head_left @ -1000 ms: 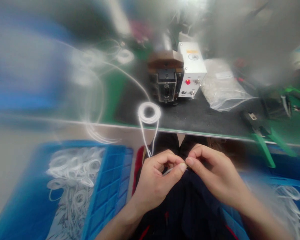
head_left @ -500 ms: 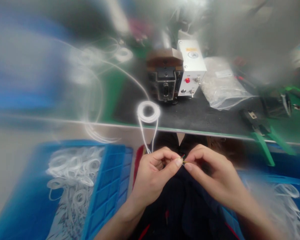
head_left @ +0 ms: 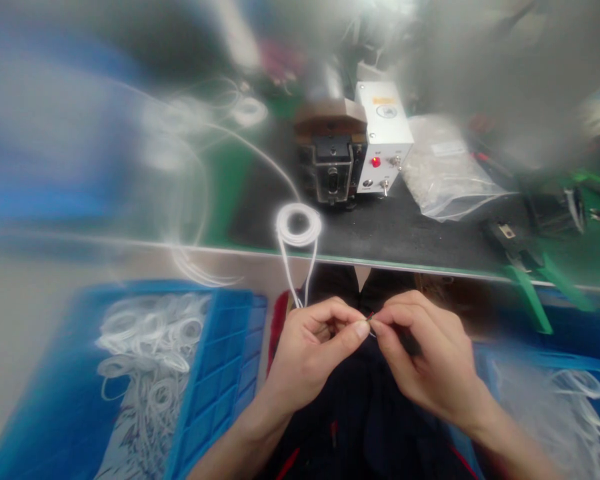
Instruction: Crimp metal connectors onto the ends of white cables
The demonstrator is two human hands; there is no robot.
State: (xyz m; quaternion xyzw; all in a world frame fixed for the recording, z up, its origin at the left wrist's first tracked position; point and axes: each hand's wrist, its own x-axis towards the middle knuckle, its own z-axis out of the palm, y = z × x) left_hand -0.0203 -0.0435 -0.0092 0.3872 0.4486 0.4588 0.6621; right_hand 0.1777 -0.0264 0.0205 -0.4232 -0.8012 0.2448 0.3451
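Between finger and thumb, my left hand [head_left: 313, 350] pinches the end of a white cable, whose thin coloured wires [head_left: 369, 319] poke out past the fingertips. My right hand [head_left: 425, 353] is closed in a pinch on those wires, its fingertips almost touching the left ones. Most of the wire ends are hidden by the fingers. From behind my left hand the white cable [head_left: 289, 270] runs up over the table edge to a coil [head_left: 299, 225] on the black mat [head_left: 400, 233].
A small machine [head_left: 333, 157] with a white control box [head_left: 384, 143] and lit red lamp stands behind the coil. Right of it lie a clear plastic bag [head_left: 445, 173] and green-handled pliers [head_left: 530, 293]. A blue crate [head_left: 215, 380] of coiled cables is at left, another [head_left: 570, 360] at right.
My right fingers have shifted slightly and closed in on the wires, so less of the coloured strands shows. My left hand has stayed almost in place.
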